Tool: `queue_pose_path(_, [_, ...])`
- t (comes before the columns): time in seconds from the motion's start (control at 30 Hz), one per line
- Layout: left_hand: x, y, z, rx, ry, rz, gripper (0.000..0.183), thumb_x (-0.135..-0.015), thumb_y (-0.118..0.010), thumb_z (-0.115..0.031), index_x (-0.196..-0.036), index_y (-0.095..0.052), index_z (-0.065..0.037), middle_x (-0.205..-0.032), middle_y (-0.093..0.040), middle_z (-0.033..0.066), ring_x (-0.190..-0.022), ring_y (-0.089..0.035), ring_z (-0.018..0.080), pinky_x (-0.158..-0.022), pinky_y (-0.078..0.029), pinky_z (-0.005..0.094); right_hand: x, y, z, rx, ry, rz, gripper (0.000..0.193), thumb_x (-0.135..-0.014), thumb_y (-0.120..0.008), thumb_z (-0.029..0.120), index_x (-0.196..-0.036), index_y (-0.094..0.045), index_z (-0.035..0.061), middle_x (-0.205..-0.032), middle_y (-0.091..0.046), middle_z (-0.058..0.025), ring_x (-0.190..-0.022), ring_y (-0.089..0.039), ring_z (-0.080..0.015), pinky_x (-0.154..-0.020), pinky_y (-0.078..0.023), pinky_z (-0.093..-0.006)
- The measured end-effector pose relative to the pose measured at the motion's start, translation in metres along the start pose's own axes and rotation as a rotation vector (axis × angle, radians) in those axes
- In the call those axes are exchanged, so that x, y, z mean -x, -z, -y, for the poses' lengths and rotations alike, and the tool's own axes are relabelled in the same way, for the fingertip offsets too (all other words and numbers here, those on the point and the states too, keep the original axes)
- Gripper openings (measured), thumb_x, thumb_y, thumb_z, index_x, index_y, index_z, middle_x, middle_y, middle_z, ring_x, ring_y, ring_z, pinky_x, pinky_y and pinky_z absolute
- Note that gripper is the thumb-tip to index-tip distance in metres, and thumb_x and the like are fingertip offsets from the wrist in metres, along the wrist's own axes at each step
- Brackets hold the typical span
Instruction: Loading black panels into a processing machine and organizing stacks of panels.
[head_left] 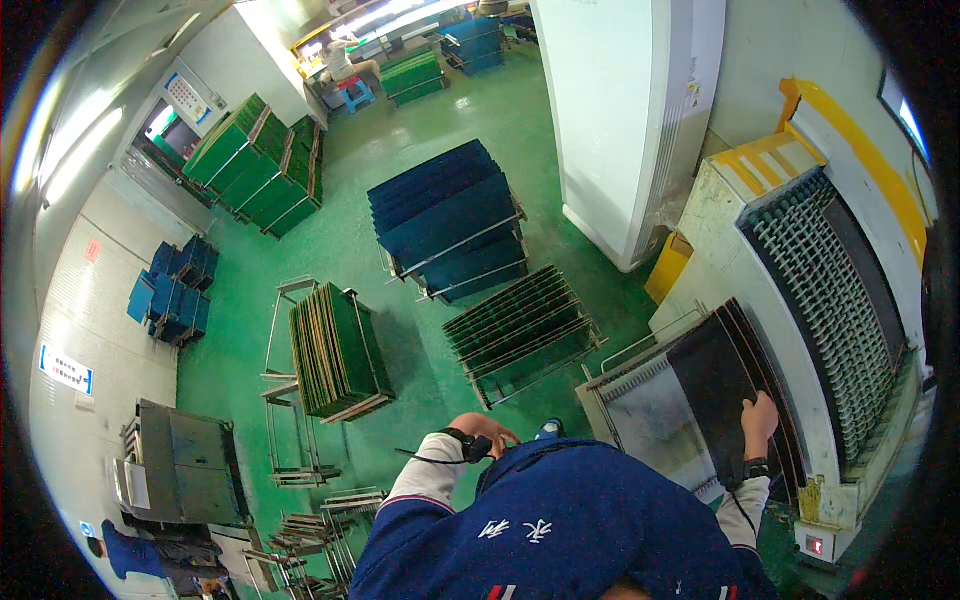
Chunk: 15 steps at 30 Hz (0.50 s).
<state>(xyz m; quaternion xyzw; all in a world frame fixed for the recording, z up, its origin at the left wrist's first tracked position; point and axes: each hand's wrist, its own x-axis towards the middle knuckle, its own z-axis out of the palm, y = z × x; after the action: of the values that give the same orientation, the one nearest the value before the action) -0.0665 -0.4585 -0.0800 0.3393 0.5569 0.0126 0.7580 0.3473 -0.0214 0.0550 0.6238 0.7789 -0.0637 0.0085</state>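
Note:
My right hand (760, 420) is closed at the edge of a thin dark panel (708, 365). That panel stands among several others in a wire-sided rack (640, 405) directly in front of the machine. My left hand (487, 432) hangs by my waist, next to the blue jacket. Its fingers are loosely bent and partly apart, with nothing visible in them; the jacket hides some of the hand. Both wrists carry dark bands.
A roller conveyor machine (825, 300) stands at the right, beside a tall white cabinet (615, 120). Racks of green boards (345, 350) and blue boards (450, 220) stand on the green floor. Metal frames (300, 470) are at the left; a person (345, 65) sits far off.

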Motion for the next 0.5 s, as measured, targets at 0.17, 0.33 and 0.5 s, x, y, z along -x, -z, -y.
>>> queue_pose_path(0.17, [0.007,-0.001,-0.008,0.025,-0.001,0.032,0.070,-0.083,-0.066,-0.019,-0.147,-0.036,-0.021,-0.125,-0.062,0.0121,-0.103,-0.064,0.0217,-0.081,-0.051,0.0383,0.002,0.005,0.005,0.000,-0.018,0.013,0.042,-0.080,-0.072,0.022,-0.116,-0.063,0.0023,-0.109,-0.066,-0.0190,-0.103,-0.062,-0.0358,-0.086,-0.050,-0.0444])
queue_pose_path(0.33, [0.018,-0.001,-0.021,0.018,0.003,0.036,0.071,-0.083,-0.065,-0.018,-0.148,-0.036,-0.019,-0.123,-0.063,0.0142,-0.102,-0.064,0.0213,-0.080,-0.052,0.0362,-0.001,-0.004,-0.002,-0.004,-0.020,-0.006,0.042,-0.080,-0.072,0.022,-0.116,-0.062,0.0025,-0.109,-0.066,-0.0191,-0.103,-0.062,-0.0364,-0.086,-0.050,-0.0450])
queue_pose_path(0.5, [0.021,-0.003,-0.021,0.021,0.009,0.028,0.075,-0.081,-0.067,-0.017,-0.148,-0.034,-0.018,-0.124,-0.062,0.0142,-0.103,-0.064,0.0220,-0.082,-0.052,0.0378,0.003,0.004,0.006,0.010,-0.028,0.024,0.042,-0.080,-0.071,0.022,-0.117,-0.062,0.0030,-0.109,-0.066,-0.0190,-0.103,-0.062,-0.0366,-0.086,-0.050,-0.0453])
